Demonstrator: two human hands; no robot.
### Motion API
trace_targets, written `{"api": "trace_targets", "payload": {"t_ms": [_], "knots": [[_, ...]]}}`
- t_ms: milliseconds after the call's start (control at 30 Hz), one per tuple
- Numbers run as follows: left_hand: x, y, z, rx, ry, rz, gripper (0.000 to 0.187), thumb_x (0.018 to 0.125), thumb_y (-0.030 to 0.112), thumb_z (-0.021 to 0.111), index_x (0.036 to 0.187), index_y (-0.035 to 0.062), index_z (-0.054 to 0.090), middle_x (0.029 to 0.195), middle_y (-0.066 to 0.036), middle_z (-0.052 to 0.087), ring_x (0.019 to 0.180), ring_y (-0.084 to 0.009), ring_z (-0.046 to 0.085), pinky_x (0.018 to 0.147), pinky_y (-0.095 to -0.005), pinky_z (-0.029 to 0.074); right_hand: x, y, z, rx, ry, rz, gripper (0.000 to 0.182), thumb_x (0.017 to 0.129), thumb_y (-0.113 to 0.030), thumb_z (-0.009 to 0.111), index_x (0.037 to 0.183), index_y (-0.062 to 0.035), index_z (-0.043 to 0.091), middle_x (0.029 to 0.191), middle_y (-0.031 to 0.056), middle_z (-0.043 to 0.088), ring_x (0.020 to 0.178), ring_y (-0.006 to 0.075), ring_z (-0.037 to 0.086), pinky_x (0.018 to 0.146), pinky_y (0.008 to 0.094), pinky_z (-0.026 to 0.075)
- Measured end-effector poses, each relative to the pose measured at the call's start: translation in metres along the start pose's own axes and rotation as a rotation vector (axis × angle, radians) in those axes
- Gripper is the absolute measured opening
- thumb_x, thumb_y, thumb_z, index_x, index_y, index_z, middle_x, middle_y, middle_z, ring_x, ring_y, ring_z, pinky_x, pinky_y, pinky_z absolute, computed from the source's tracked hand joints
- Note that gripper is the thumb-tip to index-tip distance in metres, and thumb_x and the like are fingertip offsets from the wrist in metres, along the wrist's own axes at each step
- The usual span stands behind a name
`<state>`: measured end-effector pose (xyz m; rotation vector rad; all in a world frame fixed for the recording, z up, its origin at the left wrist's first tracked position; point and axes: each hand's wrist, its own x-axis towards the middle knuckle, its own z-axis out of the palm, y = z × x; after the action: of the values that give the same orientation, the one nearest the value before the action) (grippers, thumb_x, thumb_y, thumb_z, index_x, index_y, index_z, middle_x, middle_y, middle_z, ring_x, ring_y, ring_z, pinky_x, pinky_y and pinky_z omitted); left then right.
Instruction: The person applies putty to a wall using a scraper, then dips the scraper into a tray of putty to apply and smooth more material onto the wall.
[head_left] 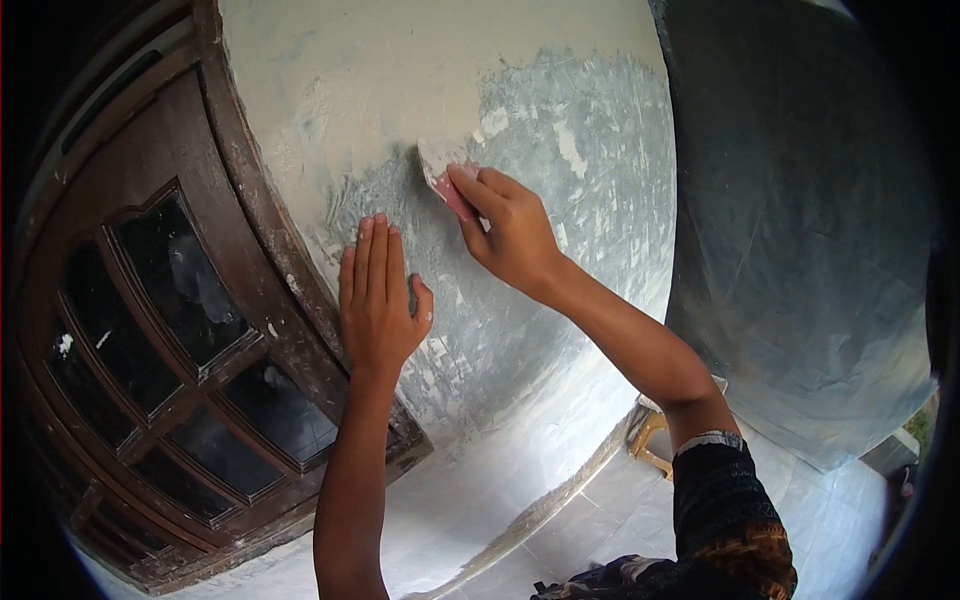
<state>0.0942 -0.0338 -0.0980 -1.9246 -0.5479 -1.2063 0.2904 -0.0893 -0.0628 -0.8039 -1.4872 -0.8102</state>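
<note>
My right hand [512, 232] grips a scraper [445, 172] with a pinkish-red handle part and a pale, smeared blade. Its blade edge meets the wall [590, 130], where cream paint borders a bared grey patch. Lower and to the left, my left hand [378, 295] lies flat against the grey patch, fingers pointing up and thumb held out to the side. Flecks of cream paint remain scattered over the grey surface.
A brown wooden window frame with glass panes [180, 270] borders the wall on the left. To the right hangs a large dark sheet [790, 220]. Below are a tiled floor [570, 525] and a yellowish stool [652, 445] partly behind my right arm.
</note>
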Motion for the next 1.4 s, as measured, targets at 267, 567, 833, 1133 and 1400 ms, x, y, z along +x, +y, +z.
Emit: {"api": "trace_targets", "payload": {"t_ms": [267,567,833,1133,1400], "knots": [[-0.003,-0.001,0.0,0.005,-0.011,0.002,0.061,0.086,0.012,0.059,0.143,-0.0043,0.045,0.155,-0.019,0.042,0.147,-0.0333,0.036,0.119,-0.0523,0.029,0.046,0.06,0.017,-0.263,0.039,-0.03,0.038,0.078,0.001,0.066,0.115,-0.0024,0.056,0.097,0.0158,0.063,0.084,0.0385,0.065,0.069,0.0452,0.055],[-0.002,0.001,0.0,0.02,-0.015,0.001,0.062,0.086,0.012,0.059,0.144,-0.0041,0.044,0.155,-0.019,0.042,0.146,-0.0338,0.036,0.118,-0.0527,0.03,0.062,0.032,-0.006,-0.038,0.121,0.067,0.041,0.077,0.004,0.065,0.117,0.0004,0.063,0.088,0.0168,0.062,0.076,0.0345,0.064,0.067,0.0416,0.053],[-0.001,0.001,-0.001,0.012,-0.008,0.006,0.061,0.086,0.012,0.059,0.143,-0.0044,0.045,0.154,-0.019,0.042,0.146,-0.0343,0.037,0.118,-0.0526,0.03,-0.02,0.023,0.02,-0.242,-0.072,0.005,0.05,0.074,0.003,0.065,0.122,0.0082,0.056,0.095,0.0173,0.063,0.085,0.035,0.067,0.07,0.0423,0.057],[-0.003,0.0,0.002,0.024,0.0,0.007,0.061,0.086,0.012,0.059,0.143,-0.0039,0.045,0.154,-0.019,0.043,0.146,-0.0341,0.037,0.117,-0.0527,0.031,0.073,0.048,0.001,-0.213,0.079,0.101,0.034,0.08,0.004,0.063,0.114,0.0042,0.063,0.089,0.0187,0.064,0.076,0.0352,0.065,0.067,0.0408,0.053],[0.0,0.003,-0.002,0.005,-0.012,-0.017,0.062,0.086,0.013,0.059,0.143,-0.0037,0.045,0.155,-0.018,0.042,0.146,-0.0331,0.037,0.118,-0.0522,0.029,-0.022,-0.034,0.001,-0.009,-0.112,-0.012,0.041,0.076,0.003,0.063,0.117,0.0066,0.06,0.093,0.0179,0.062,0.086,0.0354,0.066,0.071,0.0424,0.057]]}}
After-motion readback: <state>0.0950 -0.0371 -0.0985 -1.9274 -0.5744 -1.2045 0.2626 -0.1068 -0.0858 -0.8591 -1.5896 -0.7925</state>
